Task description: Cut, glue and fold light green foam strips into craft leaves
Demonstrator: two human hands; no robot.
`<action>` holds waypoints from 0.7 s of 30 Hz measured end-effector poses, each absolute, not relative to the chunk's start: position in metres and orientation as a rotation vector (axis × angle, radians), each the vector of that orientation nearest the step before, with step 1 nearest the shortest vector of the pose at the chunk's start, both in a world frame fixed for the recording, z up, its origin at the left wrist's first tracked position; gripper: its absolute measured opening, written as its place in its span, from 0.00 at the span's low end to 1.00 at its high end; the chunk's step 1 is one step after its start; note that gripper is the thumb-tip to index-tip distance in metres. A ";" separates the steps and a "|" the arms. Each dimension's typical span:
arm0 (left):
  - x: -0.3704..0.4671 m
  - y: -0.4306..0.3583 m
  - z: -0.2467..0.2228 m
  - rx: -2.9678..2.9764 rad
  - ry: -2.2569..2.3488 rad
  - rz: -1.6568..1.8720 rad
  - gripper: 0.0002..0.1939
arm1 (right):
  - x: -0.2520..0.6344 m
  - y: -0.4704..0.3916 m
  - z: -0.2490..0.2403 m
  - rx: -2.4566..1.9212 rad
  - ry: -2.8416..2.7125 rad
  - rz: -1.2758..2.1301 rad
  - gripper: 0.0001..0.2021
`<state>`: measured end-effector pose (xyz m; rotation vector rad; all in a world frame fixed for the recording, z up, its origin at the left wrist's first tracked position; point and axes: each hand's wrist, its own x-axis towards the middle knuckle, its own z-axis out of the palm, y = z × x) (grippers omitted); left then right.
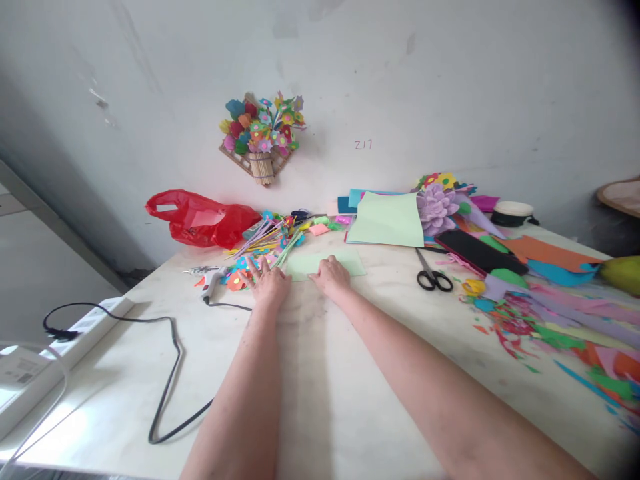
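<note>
The left hand is resting, fingers spread, at the left edge of a thin, pale-green rectangular sheet; the right hand is resting at its near edge, fingers curled, any grip being impossible to tell. Black-handled metal scissors are lying right, a white glue gun left.

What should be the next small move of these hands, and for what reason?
Probably, slide the right hand rightward along the pale green sheet, pressing lightly: this hand rests on the sheet with its fingers curled, the left hand is spread at the sheet's left end, and the sheet's right part lies uncovered.
</note>
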<state>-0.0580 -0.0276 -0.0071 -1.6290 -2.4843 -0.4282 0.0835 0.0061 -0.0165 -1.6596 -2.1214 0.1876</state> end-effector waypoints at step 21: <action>-0.058 -0.029 -0.005 -1.562 -2.566 -0.467 0.18 | 0.071 0.006 -0.007 -1.807 -2.061 0.273 0.29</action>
